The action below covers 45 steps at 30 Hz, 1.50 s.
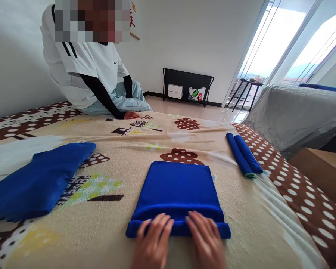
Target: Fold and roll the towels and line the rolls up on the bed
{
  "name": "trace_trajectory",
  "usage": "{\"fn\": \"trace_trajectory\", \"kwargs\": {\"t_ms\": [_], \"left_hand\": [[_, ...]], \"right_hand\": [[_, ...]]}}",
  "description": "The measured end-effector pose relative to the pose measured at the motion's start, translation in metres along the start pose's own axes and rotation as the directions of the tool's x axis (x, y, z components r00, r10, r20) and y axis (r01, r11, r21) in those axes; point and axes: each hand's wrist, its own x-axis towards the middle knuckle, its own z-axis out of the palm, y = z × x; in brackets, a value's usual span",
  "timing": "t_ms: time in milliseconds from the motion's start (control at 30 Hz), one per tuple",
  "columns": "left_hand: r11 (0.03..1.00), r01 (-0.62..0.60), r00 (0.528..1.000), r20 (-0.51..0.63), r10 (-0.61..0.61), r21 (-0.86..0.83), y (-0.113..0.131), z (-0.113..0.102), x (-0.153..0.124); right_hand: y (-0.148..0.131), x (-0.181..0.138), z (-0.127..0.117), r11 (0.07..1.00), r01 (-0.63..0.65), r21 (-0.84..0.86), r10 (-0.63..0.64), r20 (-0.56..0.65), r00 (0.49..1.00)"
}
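A blue cloth (182,185) lies folded into a flat rectangle on the bed. Its near edge is rolled into a thick band (223,230). My left hand (152,237) rests on the left half of this roll, fingers stretched over it. On the right half lies my right hand (205,235), slightly blurred, with its fingers also extended. Both palms are nearest me, and the undersides of the fingers are hidden. To the right, two rolled blue cloths (245,155) lie side by side. A loose blue cloth (42,179) is spread at the left.
A cream patterned blanket (109,220) covers the bed over a brown polka-dot sheet (305,198). Another person (100,78) sits at the far left, one hand (131,115) on the blanket. A cardboard box (322,172) and plastic-covered furniture (294,112) stand right.
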Motion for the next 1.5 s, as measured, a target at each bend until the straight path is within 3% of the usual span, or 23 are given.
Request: {"fn": "trace_trajectory", "kwargs": {"t_ms": [100,200,300,400,500,567,633,733,800,967,1033,1133,1200,1367,1500], "left_hand": [[0.992,-0.128,0.989,0.084,0.125,0.024,0.004,0.009,0.006],[0.989,-0.038,0.990,0.143,0.017,0.144,-0.032,0.001,-0.011],[0.971,0.121,0.981,0.123,-0.148,0.204,-0.059,-0.011,-0.026],[0.971,0.143,0.985,0.070,-0.159,0.189,-0.043,-0.012,-0.015],[0.995,-0.081,0.990,0.120,0.075,0.052,-0.008,0.002,0.010],[0.990,-0.140,0.979,0.153,0.138,0.000,0.003,0.013,0.021],[0.999,-0.029,0.985,0.171,0.022,0.037,-0.002,0.019,0.021],[0.974,0.187,0.962,0.179,-0.208,0.129,-0.030,0.017,0.009],[0.967,0.212,0.959,0.158,-0.234,0.143,-0.048,0.011,0.000],[0.964,0.209,0.976,0.033,-0.217,0.163,-0.062,-0.011,-0.018],[0.979,0.143,0.989,0.013,-0.146,0.149,-0.062,-0.020,-0.029],[0.999,-0.011,0.995,0.096,0.007,0.041,-0.065,-0.031,-0.043],[0.999,-0.040,0.989,0.140,0.041,-0.010,-0.068,-0.033,-0.047],[1.000,-0.007,0.992,0.125,0.010,-0.025,-0.077,-0.026,-0.030],[0.999,-0.008,0.994,0.109,0.013,-0.054,-0.079,-0.024,-0.016]], "right_hand": [[-0.013,0.012,0.008,0.999,0.030,0.039,-0.033,0.079,0.996],[0.016,-0.005,0.002,0.989,-0.107,-0.107,0.121,0.143,0.982],[0.043,-0.025,-0.007,0.958,-0.183,-0.220,0.209,0.104,0.972],[0.027,-0.016,-0.007,0.964,-0.184,-0.194,0.197,0.053,0.979],[-0.011,0.013,0.005,0.997,-0.072,-0.021,0.074,0.076,0.994],[-0.023,0.028,0.012,0.998,-0.055,0.043,0.050,0.116,0.992],[-0.016,0.030,0.016,0.993,-0.121,0.008,0.118,0.175,0.978],[0.020,0.013,0.014,0.959,-0.264,-0.103,0.281,0.222,0.934],[0.044,-0.004,0.009,0.943,-0.301,-0.140,0.326,0.220,0.920],[0.068,-0.038,-0.008,0.964,-0.210,-0.161,0.226,0.091,0.970],[0.071,-0.050,-0.017,0.974,-0.152,-0.167,0.159,0.027,0.987],[0.076,-0.066,-0.028,0.991,0.002,-0.133,0.008,0.072,0.997],[0.079,-0.071,-0.030,0.994,0.045,-0.100,-0.031,0.138,0.990],[0.075,-0.052,-0.024,0.996,-0.060,-0.065,0.067,0.114,0.991],[0.072,-0.032,-0.031,0.989,-0.133,0.061,0.123,0.146,0.982]]}}
